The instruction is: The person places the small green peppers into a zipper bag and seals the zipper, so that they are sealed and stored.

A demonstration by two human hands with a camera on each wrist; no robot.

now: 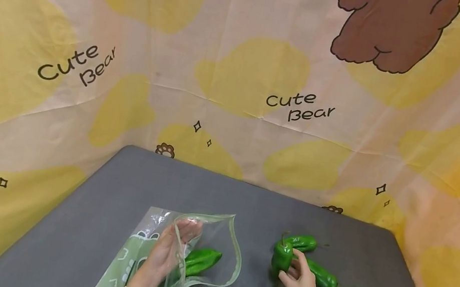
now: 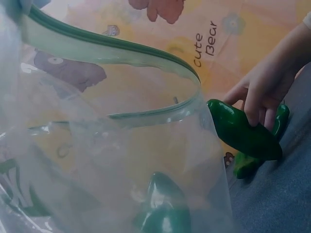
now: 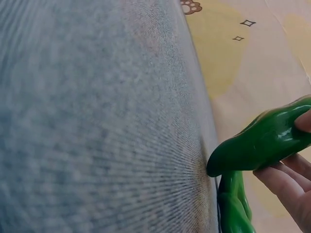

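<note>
My right hand (image 1: 301, 282) pinches a glossy green pepper (image 1: 282, 256) between thumb and fingers, tilted above the grey table. My left hand (image 1: 176, 244) holds a clear zip bag (image 1: 236, 259) with its mouth spread wide, the fingers seen through the plastic near the rim. Inside this bag lies a green pepper (image 1: 202, 262), with more green lower down by the left wrist. The left wrist view shows the bag's green zip rim (image 2: 146, 48) close up, with the held pepper (image 2: 243, 131) just beyond it.
Two more green peppers lie by my right hand, one behind (image 1: 304, 242) and one to its right (image 1: 326, 280). Light green printed plastic (image 1: 118, 267) lies under the left forearm. A bear-print cloth (image 1: 241, 74) hangs around the grey table (image 1: 221, 193).
</note>
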